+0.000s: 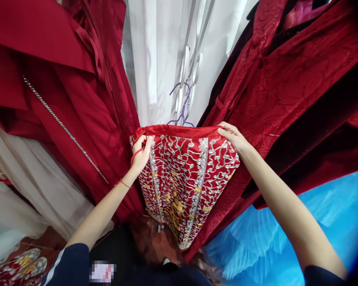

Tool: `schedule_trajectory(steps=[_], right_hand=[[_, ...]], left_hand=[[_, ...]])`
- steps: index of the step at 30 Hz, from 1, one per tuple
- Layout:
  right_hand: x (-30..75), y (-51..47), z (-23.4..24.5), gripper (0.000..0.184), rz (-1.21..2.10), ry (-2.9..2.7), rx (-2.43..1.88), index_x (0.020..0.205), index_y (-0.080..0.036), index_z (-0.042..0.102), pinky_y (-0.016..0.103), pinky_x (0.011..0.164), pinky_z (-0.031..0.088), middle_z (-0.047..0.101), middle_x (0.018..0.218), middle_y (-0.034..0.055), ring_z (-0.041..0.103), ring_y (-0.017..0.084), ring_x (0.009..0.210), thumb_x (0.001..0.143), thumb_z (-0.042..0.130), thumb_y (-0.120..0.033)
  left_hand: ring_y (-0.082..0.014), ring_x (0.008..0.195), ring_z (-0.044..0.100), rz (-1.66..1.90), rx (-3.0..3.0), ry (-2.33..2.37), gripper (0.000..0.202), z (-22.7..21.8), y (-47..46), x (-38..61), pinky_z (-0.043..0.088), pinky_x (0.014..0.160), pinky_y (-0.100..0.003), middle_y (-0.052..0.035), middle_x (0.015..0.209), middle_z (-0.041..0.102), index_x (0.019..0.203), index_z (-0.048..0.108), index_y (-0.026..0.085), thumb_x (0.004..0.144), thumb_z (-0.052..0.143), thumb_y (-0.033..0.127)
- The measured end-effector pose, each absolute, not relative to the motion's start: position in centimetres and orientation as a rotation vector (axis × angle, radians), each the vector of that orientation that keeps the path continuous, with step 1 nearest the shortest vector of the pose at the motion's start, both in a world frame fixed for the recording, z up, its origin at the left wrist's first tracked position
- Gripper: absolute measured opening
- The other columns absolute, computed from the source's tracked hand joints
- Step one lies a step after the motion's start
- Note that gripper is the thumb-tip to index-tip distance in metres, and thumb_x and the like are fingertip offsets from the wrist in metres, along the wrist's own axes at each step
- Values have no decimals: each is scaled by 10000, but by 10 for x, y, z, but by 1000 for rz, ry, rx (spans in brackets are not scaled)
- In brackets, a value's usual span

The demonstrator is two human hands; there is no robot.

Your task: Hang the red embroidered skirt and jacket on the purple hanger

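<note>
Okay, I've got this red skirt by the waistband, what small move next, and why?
Perhaps lift the waistband slightly to check the purple hanger: its hook shows against the white loops, but whether it's caught is unclear; your left hand and right hand both grip there.
</note>
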State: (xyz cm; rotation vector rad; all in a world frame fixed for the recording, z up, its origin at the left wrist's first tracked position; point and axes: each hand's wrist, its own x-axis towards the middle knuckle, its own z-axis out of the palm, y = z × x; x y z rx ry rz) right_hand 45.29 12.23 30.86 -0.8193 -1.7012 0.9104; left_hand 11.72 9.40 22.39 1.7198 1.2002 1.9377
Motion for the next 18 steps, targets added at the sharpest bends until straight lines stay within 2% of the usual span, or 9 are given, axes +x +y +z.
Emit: schedule_trajectory(steps=[2,5,10,14,18], right_hand=[[444,133,314,474,825,-1710,-779,725,-232,571,250,533,427,559,636,-41,506,112,537,650,802,-638],[431,140,325,386,491,-1864,-770,776,-231,609,286,623,465,586,714,-9,544,140,637,787,705,-605],[409,131,310,283,-162,-1871,-860,934,-236,636,443,834,488,624,927,92,593,255,892,958,498,-481],[396,130,267,285,-468,-1640,-899,1104,-238,597,626,1006,351,564,1151,172,505,372,1171,977,424,-425],[383,136,238,380,-540,-1585,-864,1267,-241,502,687,1056,263,465,1330,188,420,418,1286,946,435,-432]], left_hand=[[-120,635,454,1926,1724,1210,334,226,92,117,383,645,-240,32,659,494,699,500,209,941,521,438],[-119,632,461,1957,1732,1216,328,228,88,118,390,652,-241,31,661,504,703,508,210,939,527,437],[-118,629,459,2004,1759,1269,324,226,74,118,385,655,-241,34,655,493,699,491,210,940,530,424],[-122,621,472,1990,1789,1385,325,215,60,115,382,654,-246,32,641,504,701,494,211,949,513,420],[-142,691,542,1989,1828,1517,287,203,52,111,418,722,-262,5,716,602,754,556,209,962,500,400]])
